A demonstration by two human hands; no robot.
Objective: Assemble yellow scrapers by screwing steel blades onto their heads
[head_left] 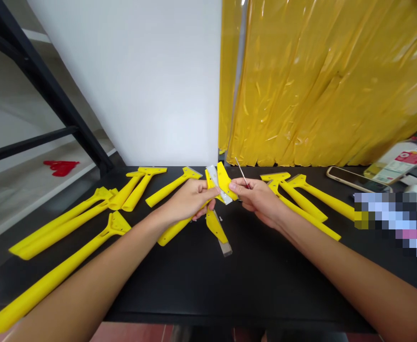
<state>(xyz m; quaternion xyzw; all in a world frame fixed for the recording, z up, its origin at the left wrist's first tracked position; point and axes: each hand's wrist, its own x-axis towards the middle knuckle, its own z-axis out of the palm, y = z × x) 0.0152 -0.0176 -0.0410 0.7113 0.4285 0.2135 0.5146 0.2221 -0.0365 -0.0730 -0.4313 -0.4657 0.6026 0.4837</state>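
My left hand [190,199] is closed around a yellow scraper [174,231], its handle slanting down to the left below my fingers. A flat silvery blade [213,175] lies across the scraper's head under my thumb. My right hand [260,197] pinches a yellow cover plate [224,178] tilted beside the blade. A thin screwdriver [241,168] also sticks up from my right fingers, its handle mostly hidden. Just below my hands, another yellow cover plate [215,225] rests on the black table with a blade [225,248] partly under it. Tiny pieces beside it are too small to identify.
Several yellow scrapers [69,266] lie to the left, and several more scrapers [308,204] to the right. A phone [358,180] and a labelled bottle [401,161] are at the far right. A white panel [140,85] and yellow plastic sheeting [318,85] stand behind.
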